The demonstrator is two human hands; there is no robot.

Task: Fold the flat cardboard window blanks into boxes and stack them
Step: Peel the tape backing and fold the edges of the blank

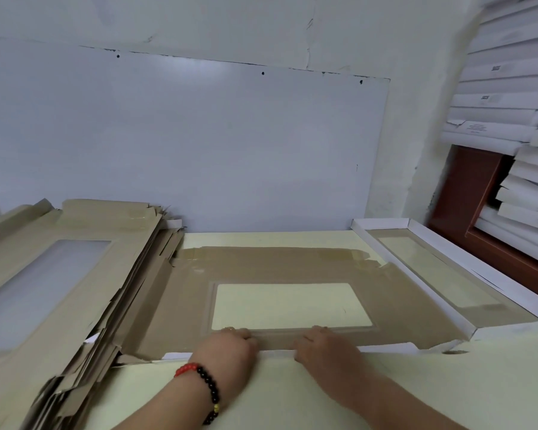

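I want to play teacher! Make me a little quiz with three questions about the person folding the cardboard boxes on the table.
1. True or false: both hands press on the near edge of the flat blank.
2. Which wrist wears the bead bracelet? A) left B) right C) neither
3. Fill in: the pile of unfolded blanks lies to the person's ____.

Key:
1. True: the left hand and right hand both rest on that edge.
2. A
3. left; a folded box sits on the right.
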